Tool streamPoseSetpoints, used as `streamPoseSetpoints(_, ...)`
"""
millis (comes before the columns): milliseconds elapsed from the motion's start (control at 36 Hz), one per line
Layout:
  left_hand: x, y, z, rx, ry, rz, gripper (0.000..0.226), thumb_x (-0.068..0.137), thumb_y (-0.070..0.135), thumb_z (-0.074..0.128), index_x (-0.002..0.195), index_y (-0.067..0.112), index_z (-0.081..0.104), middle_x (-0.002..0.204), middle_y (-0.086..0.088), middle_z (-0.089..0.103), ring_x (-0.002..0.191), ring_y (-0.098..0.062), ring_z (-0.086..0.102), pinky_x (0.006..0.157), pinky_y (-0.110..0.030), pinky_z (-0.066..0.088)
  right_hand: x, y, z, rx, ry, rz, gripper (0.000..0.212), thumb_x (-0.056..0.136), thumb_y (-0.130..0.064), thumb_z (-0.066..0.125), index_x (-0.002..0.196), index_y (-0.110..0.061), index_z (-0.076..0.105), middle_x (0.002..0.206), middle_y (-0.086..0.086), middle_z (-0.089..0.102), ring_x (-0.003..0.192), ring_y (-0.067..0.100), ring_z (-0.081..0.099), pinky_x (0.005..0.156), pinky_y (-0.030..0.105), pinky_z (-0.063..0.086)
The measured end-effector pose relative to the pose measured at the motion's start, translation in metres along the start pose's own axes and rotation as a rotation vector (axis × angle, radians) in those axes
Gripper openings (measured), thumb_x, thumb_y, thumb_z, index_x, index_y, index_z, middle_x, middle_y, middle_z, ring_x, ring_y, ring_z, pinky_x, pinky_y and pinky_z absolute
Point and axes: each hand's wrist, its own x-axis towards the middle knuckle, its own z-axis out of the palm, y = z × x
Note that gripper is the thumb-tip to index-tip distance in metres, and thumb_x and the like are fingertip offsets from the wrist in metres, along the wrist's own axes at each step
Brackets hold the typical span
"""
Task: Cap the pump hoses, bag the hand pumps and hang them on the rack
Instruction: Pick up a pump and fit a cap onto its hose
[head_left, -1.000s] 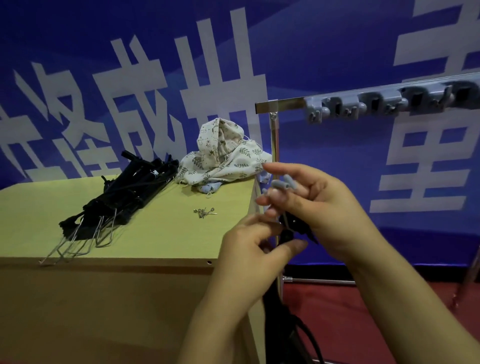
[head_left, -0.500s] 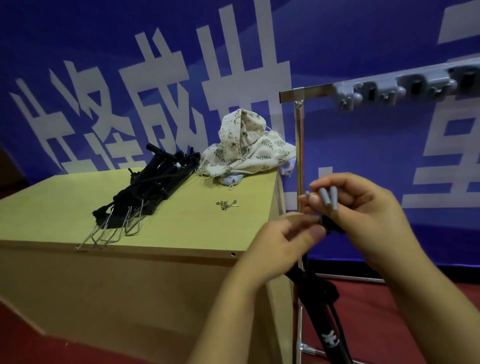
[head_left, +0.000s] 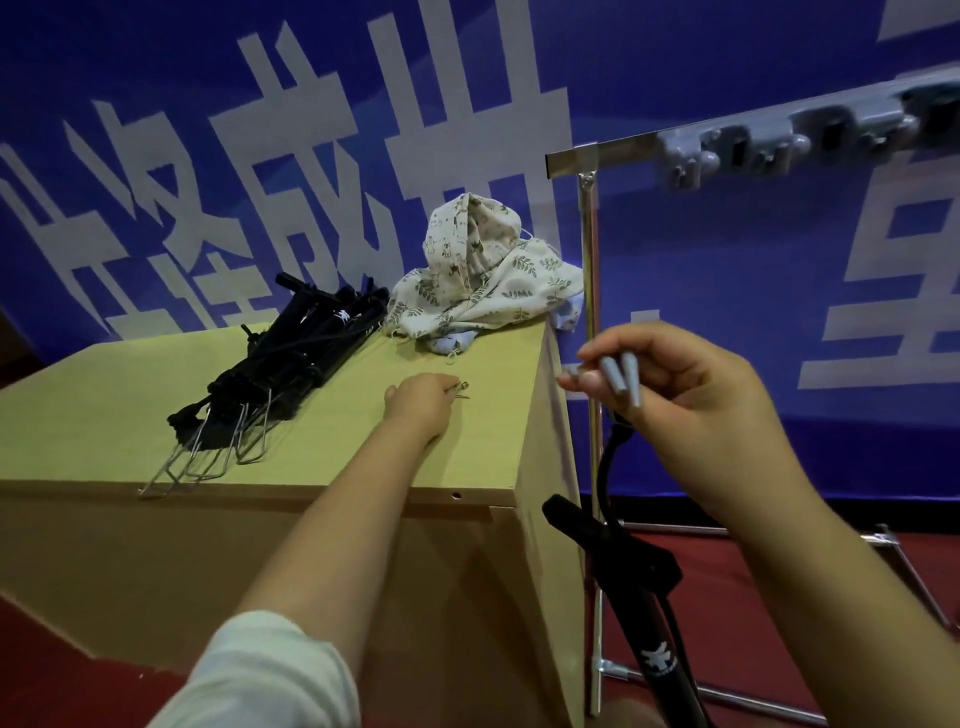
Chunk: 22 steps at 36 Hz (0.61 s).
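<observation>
My right hand (head_left: 691, 395) is raised beside the wooden box and grips the black pump hose (head_left: 605, 467) near its end, with two grey cone-shaped pieces (head_left: 621, 376) sticking out between the fingers. The black hand pump (head_left: 639, 613) hangs below it. My left hand (head_left: 421, 402) reaches onto the box top (head_left: 467, 452), fingertips on the small metal needles (head_left: 461, 388). A pile of black hand pumps (head_left: 280, 379) lies further left. Patterned cloth bags (head_left: 483, 280) are heaped at the box's back corner. The rack (head_left: 597, 156) with grey hooks (head_left: 737, 148) stands to the right.
The rack's thin metal post (head_left: 589, 312) runs down right beside the box's right edge, with its base bars (head_left: 727, 691) on the red floor. A blue banner with white characters (head_left: 363, 130) fills the background.
My left hand left the hose end near my right hand and reached out to the small metal needles on the box. The right hand stayed up with the hose.
</observation>
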Motion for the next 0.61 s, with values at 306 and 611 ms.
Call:
streamPoseSetpoints(306,0.012,0.009,-0.007,0.327,-0.028,0.278,0.057,0.092,0.004,0.036,0.134,0.043,0.045,0.122,0.005,0.059,0.122,-0.021,0.047,0.111,-0.058,-0.005,0.003,0.001,0.001,0.002,0.027,0.013,0.019,0.068,-0.020,0.064,0.086,-0.014,0.064,0.091,-0.001,0.072,0.082,0.005,0.071,0.071,0.013,0.053)
streamPoseSetpoints(611,0.006,0.009,0.004,0.579,0.171,0.410,0.030,0.086,0.004,0.044,0.096,0.023,0.066,0.080,0.003,0.063,0.086,-0.020,0.061,0.111,-0.039,0.019,0.002,0.001,0.001,-0.102,0.057,0.027,0.015,0.069,-0.022,0.066,0.084,-0.021,0.066,0.089,0.001,0.069,0.082,0.016,0.069,0.075,0.027,0.056)
